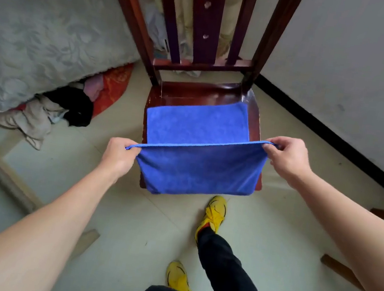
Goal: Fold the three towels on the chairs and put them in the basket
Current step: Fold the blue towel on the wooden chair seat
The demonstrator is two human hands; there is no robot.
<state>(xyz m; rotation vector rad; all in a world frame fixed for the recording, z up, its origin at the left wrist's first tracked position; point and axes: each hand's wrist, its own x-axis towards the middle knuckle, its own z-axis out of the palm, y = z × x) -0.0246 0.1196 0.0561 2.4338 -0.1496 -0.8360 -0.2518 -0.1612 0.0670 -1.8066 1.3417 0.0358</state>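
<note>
Fingers (130, 142) of left hand (118, 153) curled, pinching the near-left corner of 1 blue towel (198, 126). Right hand (285, 158) does the same at the near-right corner, thumb and fingertips closed on the hem. Both forearms bare and reaching forward.

Hem between the 2 hands is taut and held above the chair seat (206, 91). Far part of the towel lies flat on the seat. Near part hangs from the held hem and sags past the seat's front edge. Dark red wood shows bare behind the towel and along the seat's right side.

Below, on pale floor tiles (272, 230): 2 yellow shoes (215, 210), dark trouser legs, 1 foot just in front of the chair.

Further off, the slatted chair back (204, 23) rises upright. To the left, a grey patterned bed cover (42, 25), with a heap of mixed clothes (73, 106) on the floor against it. To the right, wooden legs (341, 272) of other furniture, a black skirting strip (335, 138) and a white wall (358, 57).
</note>
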